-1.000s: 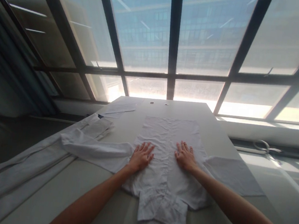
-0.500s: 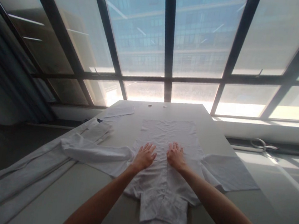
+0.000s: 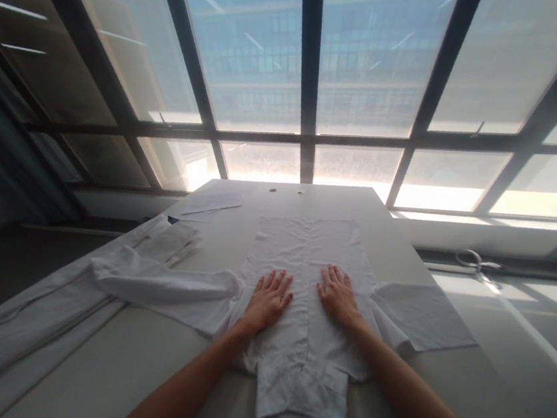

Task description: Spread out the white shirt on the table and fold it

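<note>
A white long-sleeved garment (image 3: 302, 332) lies spread on the white table (image 3: 174, 371), a wrinkled seam running down its middle. Its sleeves reach out to both sides, and a folded-looking end hangs toward me. Left of the seam, my left hand (image 3: 270, 296) rests flat on the cloth with fingers apart. My right hand (image 3: 339, 296) lies on the cloth right of the seam, its fingers stretched out. Neither hand grips anything that I can see.
More white cloth (image 3: 39, 316) is heaped along the table's left side. Sheets of paper (image 3: 213, 201) lie at the far left corner. Large windows stand behind the table. On the floor at right is a silvery ring-shaped object (image 3: 476, 262). A dark curtain (image 3: 12, 158) hangs at left.
My right hand's fingers, more bunched before, are now spread flatter, slightly farther from the seam. My left hand stays flat on the garment. The whole view has shifted a little.
</note>
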The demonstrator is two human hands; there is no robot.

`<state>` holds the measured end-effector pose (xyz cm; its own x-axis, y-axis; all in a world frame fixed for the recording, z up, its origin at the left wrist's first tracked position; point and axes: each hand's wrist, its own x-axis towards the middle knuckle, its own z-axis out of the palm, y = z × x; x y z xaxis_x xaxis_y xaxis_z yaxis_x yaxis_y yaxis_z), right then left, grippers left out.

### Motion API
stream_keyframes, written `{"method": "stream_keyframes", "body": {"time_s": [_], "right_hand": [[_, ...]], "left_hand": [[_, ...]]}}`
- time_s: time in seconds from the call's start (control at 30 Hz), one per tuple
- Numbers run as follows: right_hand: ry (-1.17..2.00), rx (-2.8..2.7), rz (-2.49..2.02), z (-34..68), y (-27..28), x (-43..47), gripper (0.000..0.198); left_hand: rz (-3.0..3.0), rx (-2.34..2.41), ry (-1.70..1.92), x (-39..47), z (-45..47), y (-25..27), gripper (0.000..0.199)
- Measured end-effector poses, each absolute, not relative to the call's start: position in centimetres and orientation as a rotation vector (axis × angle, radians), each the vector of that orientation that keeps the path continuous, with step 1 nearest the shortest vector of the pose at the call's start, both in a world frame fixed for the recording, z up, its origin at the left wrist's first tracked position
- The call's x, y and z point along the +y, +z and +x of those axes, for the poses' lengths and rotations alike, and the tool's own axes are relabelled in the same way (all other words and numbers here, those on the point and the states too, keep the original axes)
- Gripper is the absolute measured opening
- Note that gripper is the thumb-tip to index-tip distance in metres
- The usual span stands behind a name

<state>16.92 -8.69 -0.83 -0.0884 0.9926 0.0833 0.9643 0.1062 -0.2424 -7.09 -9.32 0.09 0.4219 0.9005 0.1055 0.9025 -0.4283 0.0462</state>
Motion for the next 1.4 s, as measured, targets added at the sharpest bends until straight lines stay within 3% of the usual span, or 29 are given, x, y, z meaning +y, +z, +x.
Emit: {"method": "stream_keyframes", "body": {"time_s": [1.4], "right_hand": [[0.306, -2.093, -1.878, 16.9, 0.5, -9.3, 0.056]], "left_hand": [[-2.639, -1.722, -0.289, -8.7, -8.4, -1.0, 0.053]]}}
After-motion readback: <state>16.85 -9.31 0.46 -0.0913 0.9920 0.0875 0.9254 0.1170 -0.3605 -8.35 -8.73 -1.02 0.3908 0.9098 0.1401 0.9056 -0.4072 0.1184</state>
